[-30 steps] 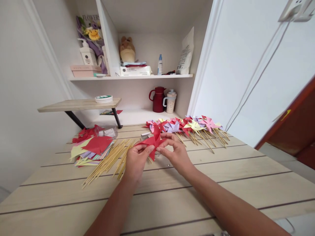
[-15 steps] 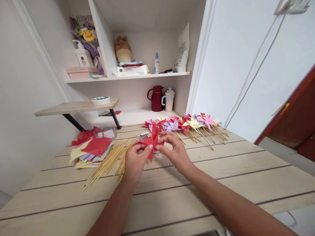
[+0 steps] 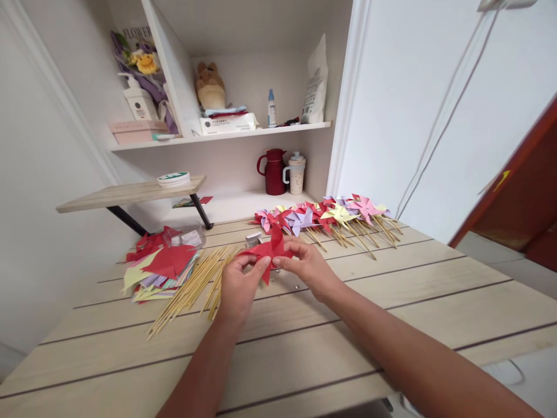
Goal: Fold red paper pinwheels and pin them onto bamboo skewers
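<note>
Pinching a red folded-paper pinwheel near its middle, the left hand and the right hand both had thumb and fingers closed on it, just above the pale wooden plank table. How the folds met under the thumbs was too hidden to tell. Thin yellowish wooden sticks lay beside the left hand; multicoloured paper pinwheels on sticks lay behind the right.
</note>
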Available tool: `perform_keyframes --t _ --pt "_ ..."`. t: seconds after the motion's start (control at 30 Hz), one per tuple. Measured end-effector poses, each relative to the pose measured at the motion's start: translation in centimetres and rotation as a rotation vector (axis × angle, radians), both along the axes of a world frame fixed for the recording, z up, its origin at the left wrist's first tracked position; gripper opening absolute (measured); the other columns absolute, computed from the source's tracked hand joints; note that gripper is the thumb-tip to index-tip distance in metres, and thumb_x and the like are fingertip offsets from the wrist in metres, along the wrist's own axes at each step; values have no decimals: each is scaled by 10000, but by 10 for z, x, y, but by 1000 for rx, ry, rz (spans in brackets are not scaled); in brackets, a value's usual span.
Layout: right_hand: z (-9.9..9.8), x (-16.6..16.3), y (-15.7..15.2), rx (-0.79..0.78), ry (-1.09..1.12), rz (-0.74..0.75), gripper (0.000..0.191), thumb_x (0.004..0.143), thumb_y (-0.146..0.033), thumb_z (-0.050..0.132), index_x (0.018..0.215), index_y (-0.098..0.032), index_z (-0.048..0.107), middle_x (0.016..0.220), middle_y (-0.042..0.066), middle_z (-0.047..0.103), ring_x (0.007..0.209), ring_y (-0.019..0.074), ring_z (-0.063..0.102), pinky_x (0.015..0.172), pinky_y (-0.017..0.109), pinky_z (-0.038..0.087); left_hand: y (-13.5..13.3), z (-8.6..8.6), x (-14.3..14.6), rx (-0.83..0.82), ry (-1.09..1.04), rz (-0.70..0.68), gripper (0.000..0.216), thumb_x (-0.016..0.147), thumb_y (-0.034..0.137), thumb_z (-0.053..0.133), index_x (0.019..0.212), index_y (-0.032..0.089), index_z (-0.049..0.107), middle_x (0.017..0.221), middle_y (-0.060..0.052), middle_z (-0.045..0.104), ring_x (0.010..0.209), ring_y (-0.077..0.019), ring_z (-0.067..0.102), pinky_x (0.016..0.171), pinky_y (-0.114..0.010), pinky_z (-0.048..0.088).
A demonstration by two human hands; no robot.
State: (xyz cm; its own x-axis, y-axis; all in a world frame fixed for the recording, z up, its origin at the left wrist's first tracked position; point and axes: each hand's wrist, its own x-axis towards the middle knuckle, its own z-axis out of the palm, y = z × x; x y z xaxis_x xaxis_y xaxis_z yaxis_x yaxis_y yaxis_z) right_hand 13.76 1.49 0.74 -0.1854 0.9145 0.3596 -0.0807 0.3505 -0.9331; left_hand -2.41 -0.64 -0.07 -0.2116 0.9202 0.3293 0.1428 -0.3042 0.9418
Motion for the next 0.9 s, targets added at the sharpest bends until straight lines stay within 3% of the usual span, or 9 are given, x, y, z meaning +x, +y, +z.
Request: perform_keyframes --t 0.17,0.33,0.6,0.77,0.9 --pt "2 -2 -2 -9 76 5 147 687 -299 796 639 -214 687 952 26 690 920 207 619 872 339 450 2 -2 3 -4 23 26 193 719 367 780 745 177 759 771 -55 753 723 -184 662 685 -282 501" --pt "-5 -5 1 -246 198 89 134 643 -269 806 718 -186 731 718 3 696 701 168 591 741 319 449 0 -3 8 -36 -33 -34 205 751 378 753 739 173 740 733 -33 731 701 -163 646 680 -264 496" --pt "-6 -4 4 -301 268 42 111 623 -237 806 672 -172 731 684 6 707 677 153 596 748 318 444 -1 1 9 -90 -242 -81 275 693 377 819 873 181 753 866 -35 766 820 -163 687 784 -265 525" --pt "-3 -4 0 -264 215 45 117 625 -238 798 685 -168 726 681 -2 689 664 146 586 714 309 446 -1 2 10 -111 -188 -134 267 697 366 815 873 171 766 867 -44 774 806 -165 693 777 -269 525" --pt "-4 -6 -1 -248 185 58 135 628 -239 789 717 -162 724 702 0 688 671 147 590 716 309 451 0 -2 9 -109 -173 -87 255 694 372 807 828 161 759 834 -51 765 778 -166 683 770 -279 524"
